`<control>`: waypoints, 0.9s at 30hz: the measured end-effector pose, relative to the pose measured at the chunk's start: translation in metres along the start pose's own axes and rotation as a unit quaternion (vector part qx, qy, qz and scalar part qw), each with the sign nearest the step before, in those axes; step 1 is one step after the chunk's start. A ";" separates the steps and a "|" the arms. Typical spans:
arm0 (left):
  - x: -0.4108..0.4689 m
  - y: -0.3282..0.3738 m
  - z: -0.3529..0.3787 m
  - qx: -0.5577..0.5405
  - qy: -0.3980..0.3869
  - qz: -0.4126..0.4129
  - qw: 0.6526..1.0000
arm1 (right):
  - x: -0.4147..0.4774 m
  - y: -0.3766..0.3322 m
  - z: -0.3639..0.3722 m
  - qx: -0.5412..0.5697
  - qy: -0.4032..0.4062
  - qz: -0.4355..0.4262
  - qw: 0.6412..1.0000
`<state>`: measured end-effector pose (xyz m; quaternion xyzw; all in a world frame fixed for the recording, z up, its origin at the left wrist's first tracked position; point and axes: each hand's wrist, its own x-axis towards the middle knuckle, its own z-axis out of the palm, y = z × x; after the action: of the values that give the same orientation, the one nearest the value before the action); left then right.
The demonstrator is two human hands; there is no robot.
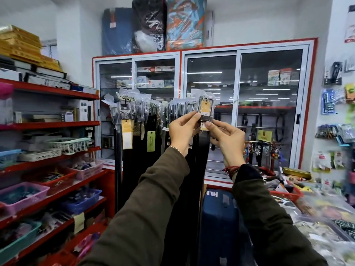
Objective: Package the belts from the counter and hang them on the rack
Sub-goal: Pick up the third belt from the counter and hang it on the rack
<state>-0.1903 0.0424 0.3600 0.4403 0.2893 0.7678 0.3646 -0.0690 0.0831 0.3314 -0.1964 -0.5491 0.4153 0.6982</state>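
A black belt in a clear plastic sleeve is held up at the belt rack, its silver buckle and yellow tag uppermost. My left hand pinches its left edge just below the buckle. My right hand pinches the tag and strap from the right. The strap hangs straight down between my arms. Several other packaged black belts hang in a row on the rack to the left, some with yellow or green tags.
Red shelves with plastic baskets line the left. A glass-door cabinet stands behind the rack. A blue suitcase sits on the floor below. A cluttered counter lies to the right, beneath a wall of hanging goods.
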 end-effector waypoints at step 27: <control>0.015 -0.039 -0.029 0.274 0.055 0.284 0.917 | -0.003 0.053 0.005 -0.227 -0.007 -0.211 0.951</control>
<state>-0.2097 0.0729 0.3242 0.5436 0.3705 0.7529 -0.0197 -0.0936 0.1107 0.2925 -0.2266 -0.6625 0.1238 0.7032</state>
